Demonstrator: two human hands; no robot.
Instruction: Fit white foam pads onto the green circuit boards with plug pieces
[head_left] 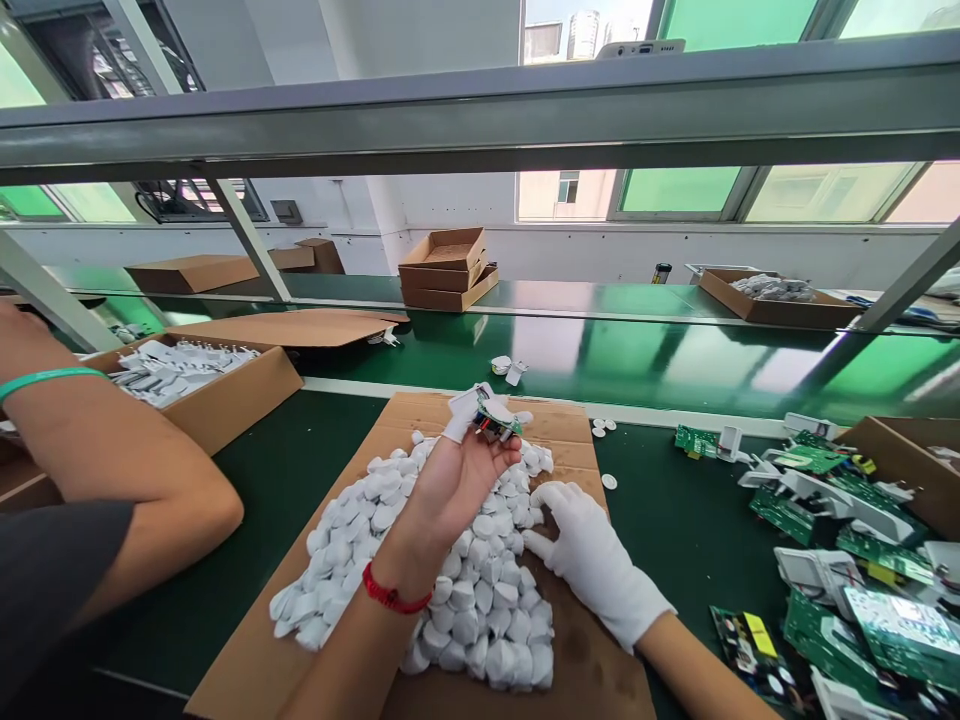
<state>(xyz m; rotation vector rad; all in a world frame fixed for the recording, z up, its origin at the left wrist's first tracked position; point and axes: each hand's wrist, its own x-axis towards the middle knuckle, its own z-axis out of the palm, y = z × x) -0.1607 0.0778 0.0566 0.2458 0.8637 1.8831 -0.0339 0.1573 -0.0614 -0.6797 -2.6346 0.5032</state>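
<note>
My left hand [469, 475] is raised over the middle of the pile, with white coverings on some fingertips. Its fingers are closed on a small green circuit board [496, 418] with dark parts and a white piece attached. In a white glove, my right hand [581, 545] rests at the right edge of the pile of small round white pads [480, 600]. Its thumb and fingers are apart and touch or nearly touch the outermost pads. The pile lies on a flat cardboard sheet [330, 560].
Green circuit boards with white housings [847, 510] lie heaped at the right, beside a cardboard box [885, 450]. A co-worker's arm [150, 440] reaches in at the left, near a box of white parts [232, 400]. A metal beam [480, 120] crosses above the bench.
</note>
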